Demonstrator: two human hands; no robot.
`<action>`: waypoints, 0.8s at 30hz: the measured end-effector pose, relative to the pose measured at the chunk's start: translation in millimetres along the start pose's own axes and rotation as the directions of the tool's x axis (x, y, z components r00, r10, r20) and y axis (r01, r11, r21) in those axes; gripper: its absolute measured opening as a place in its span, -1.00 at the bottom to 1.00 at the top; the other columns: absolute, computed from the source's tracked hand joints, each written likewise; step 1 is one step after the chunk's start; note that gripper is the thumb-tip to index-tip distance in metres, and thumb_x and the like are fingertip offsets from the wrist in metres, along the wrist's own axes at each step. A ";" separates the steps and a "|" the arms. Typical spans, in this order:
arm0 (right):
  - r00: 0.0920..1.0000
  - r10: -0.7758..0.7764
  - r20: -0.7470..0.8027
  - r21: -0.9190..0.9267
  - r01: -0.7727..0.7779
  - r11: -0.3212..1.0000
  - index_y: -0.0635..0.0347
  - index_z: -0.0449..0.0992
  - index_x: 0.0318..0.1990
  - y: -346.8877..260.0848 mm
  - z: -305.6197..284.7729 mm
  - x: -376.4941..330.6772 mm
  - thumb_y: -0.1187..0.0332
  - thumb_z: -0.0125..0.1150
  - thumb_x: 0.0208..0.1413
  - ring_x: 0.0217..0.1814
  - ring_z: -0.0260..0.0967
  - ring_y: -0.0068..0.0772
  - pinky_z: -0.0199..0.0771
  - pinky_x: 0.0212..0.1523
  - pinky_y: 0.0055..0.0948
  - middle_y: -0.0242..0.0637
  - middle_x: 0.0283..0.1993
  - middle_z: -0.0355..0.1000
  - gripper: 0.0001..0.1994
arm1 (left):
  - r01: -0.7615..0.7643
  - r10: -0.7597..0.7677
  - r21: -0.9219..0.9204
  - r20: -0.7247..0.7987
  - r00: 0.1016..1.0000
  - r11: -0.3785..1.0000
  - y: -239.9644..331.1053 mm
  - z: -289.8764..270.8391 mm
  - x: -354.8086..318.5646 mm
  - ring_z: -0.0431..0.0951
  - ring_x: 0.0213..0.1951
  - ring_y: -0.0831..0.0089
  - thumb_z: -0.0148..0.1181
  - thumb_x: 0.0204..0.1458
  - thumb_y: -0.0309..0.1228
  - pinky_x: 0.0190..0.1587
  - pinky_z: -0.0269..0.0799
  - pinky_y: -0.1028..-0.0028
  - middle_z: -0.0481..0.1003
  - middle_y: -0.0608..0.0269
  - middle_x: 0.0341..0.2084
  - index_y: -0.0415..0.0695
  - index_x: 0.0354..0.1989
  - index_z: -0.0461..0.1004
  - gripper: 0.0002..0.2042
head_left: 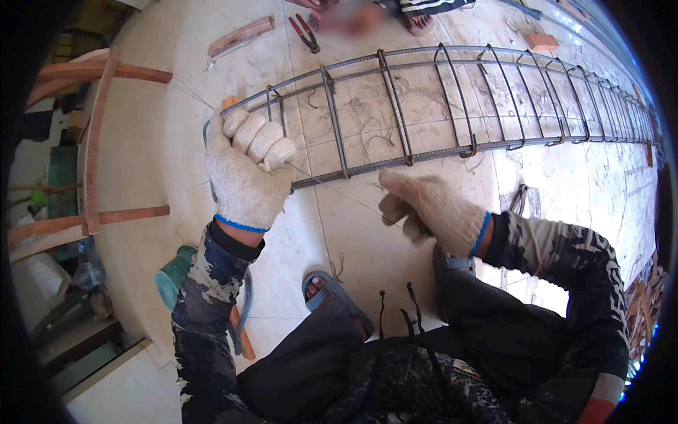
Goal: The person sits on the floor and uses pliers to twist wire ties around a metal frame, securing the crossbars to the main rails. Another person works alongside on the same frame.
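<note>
My left hand [248, 161], in a cream knit glove with a blue cuff edge, is closed in a fist around thin tie wire [337, 191] at the near end of a steel rebar cage. Wire ends also stick out past its far side, toward the upper left. The same wire runs down to the right, to my right hand [439, 208], gloved alike, whose curled fingers pinch it just off the cage's near bar. The rebar cage [369, 167] has long ribbed bars and several square stirrups [335, 121]; it stretches away to the right across the tiles.
Red-handled pincers [305, 34] and a wooden piece [241, 37] lie beyond the cage. Another person's foot [421, 25] is at the top. A wooden frame [92, 141] stands left, a green bucket [175, 274] beside my left forearm. A dark hand tool [520, 199] lies right.
</note>
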State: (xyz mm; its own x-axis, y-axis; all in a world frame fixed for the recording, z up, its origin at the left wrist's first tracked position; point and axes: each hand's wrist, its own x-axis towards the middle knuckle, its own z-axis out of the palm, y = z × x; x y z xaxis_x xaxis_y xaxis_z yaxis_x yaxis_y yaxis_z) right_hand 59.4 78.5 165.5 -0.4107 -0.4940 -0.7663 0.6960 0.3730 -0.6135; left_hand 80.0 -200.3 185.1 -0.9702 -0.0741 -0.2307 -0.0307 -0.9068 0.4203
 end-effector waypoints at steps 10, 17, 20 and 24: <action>0.990 -0.003 0.141 0.298 -0.040 0.954 0.41 0.54 0.09 13.9 3.5 -3.7 -0.19 0.18 0.38 -0.47 0.51 -0.49 0.57 -0.44 -0.47 -0.28 -0.26 0.53 -0.34 | 0.050 -0.029 -0.163 0.130 0.991 0.985 6.6 -8.8 2.5 -0.03 -0.63 0.60 -0.15 0.50 -0.10 -0.55 -0.04 0.50 -0.05 0.54 -0.66 0.13 -0.55 0.07 -0.54; 0.956 -0.281 -0.087 0.068 0.288 0.955 0.29 0.58 0.03 5.6 10.1 9.6 0.05 0.04 0.51 -0.35 0.47 -0.48 0.51 -0.34 -0.43 -0.32 -0.29 0.49 -0.58 | 0.244 -0.247 -0.048 -0.076 0.966 0.969 -21.2 -19.4 -9.1 -0.11 -0.66 0.62 -0.15 0.51 0.05 -0.58 -0.14 0.51 -0.10 0.59 -0.67 0.19 -0.57 0.08 -0.50; 0.952 -0.303 0.041 -0.256 0.303 0.918 0.26 0.60 -0.12 0.1 14.8 5.8 0.07 0.05 0.49 -0.36 0.51 -0.34 0.52 -0.28 -0.33 -0.23 -0.36 0.52 -0.60 | 0.278 -0.274 0.027 -0.107 0.956 0.960 -33.3 -20.2 -10.7 -0.04 -0.64 0.64 -0.12 0.51 0.02 -0.58 -0.09 0.53 -0.03 0.59 -0.65 0.17 -0.52 0.14 -0.54; 0.909 -0.409 0.081 -0.500 0.392 0.772 0.27 0.59 -0.22 5.8 18.9 9.7 0.07 0.05 0.49 -0.36 0.52 -0.26 0.53 -0.24 -0.24 -0.14 -0.42 0.50 -0.58 | 0.300 -0.207 0.336 -0.287 0.935 0.893 -66.4 -12.8 -16.7 0.16 -0.55 0.65 -0.09 0.51 -0.01 -0.54 0.06 0.58 0.28 0.49 -0.53 0.07 -0.34 0.33 -0.63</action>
State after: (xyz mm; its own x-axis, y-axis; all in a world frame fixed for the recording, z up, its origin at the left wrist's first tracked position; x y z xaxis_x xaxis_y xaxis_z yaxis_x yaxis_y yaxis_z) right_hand 70.7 61.0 158.1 -0.6103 -0.6653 -0.4299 0.0821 0.4866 -0.8697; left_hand 101.4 -144.2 149.7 -0.8320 -0.0012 -0.5547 -0.3997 -0.6921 0.6011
